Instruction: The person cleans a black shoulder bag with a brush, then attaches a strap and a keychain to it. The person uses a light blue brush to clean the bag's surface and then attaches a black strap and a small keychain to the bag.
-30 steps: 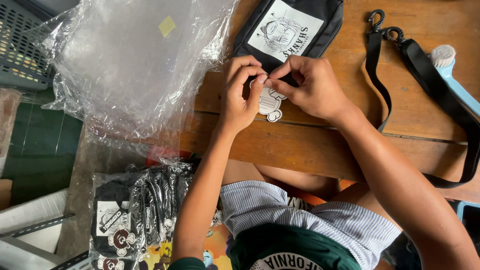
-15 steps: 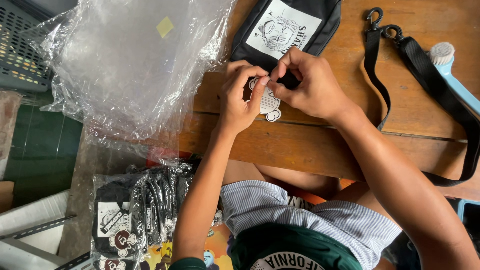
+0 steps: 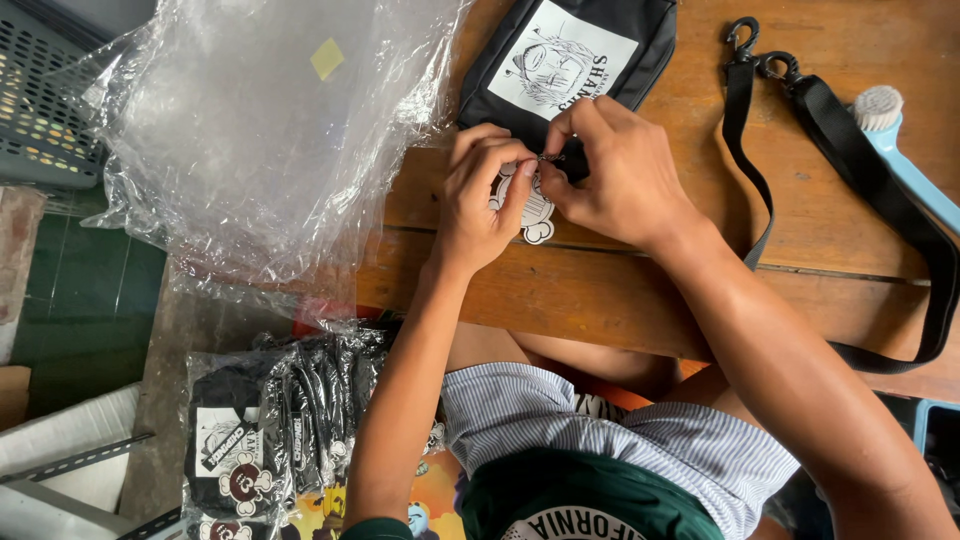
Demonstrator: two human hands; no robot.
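- Left hand [image 3: 483, 195]: thumb and forefinger pinched together at a small metal fitting [image 3: 549, 158] on the lower edge of the black fabric pouch with a white printed panel [image 3: 566, 62]. Grip is clenched on that fitting; the other fingers are curled beside it.
- Right hand [image 3: 612, 170]: fingertips meet the left hand's at the same fitting, clenched in a fine pinch. Exactly which hand carries the fitting and which carries the charm's loop cannot be told; the fingers hide the joint.
- White cartoon-shaped flat charm [image 3: 533, 208]: hangs just below the fingertips, partly covered by the left hand, lying on the brown wooden counter [image 3: 640, 290].
- The pouch lies flat on the counter, near its front edge, touching both hands.
- Judgement: the step in hand is fine fitting work at the pouch's zip end. It is best done with the pouch kept flat and unmoving, both wrists low near the counter, and the pinch kept right at the metal part rather than on the charm.
- Judgement: risk is the small part slipping from the fingertips over the counter's edge.
- Nearby: black webbing strap with metal clips [image 3: 760, 150] to the right; crumpled clear plastic bags [image 3: 260, 140] to the left; bagged black pouches [image 3: 270, 420] below the counter.
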